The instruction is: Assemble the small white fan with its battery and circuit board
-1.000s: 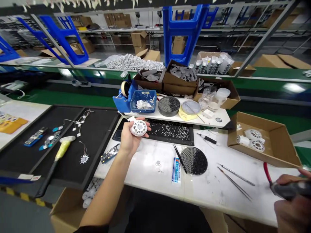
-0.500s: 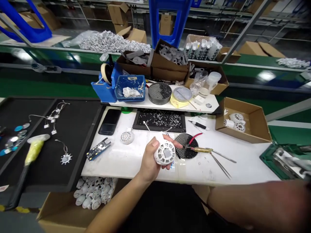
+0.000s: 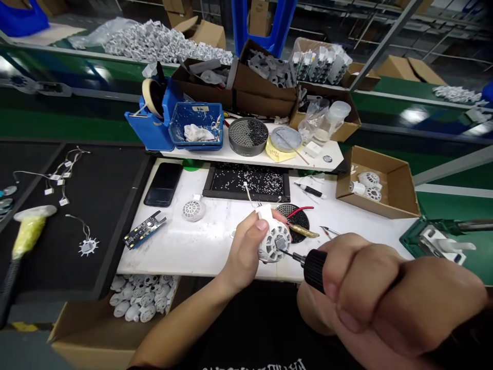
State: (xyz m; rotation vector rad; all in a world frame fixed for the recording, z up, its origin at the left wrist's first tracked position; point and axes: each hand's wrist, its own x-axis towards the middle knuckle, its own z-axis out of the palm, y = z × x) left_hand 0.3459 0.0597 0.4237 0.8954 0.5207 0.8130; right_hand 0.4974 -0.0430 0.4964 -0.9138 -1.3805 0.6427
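Note:
My left hand (image 3: 246, 241) is closed around a white round slotted housing (image 3: 272, 247), its grey square centre turned toward me. A thin cable with a small white plug (image 3: 246, 186) sticks up behind it. In the near right, my right hand (image 3: 370, 288) grips a black screwdriver (image 3: 314, 268); most of its body is hidden by the fingers. The thin bit reaches to the housing's face near the centre, though whether it touches is unclear. Behind the left hand, red-handled pliers (image 3: 300, 209) lie on a round black perforated dish (image 3: 304, 234).
A black tray of small screws (image 3: 246, 198) sits beneath the shelf. On the left are another housing (image 3: 193, 209), a phone (image 3: 164, 184) and a circuit board (image 3: 144, 229). An open carton (image 3: 385, 205) with housings stands right, near a green fixture (image 3: 414, 239).
My right hand has come in from the right with the screwdriver, its bit now at the housing. The left hand still holds the housing, now slightly tilted. The view has shifted a little.

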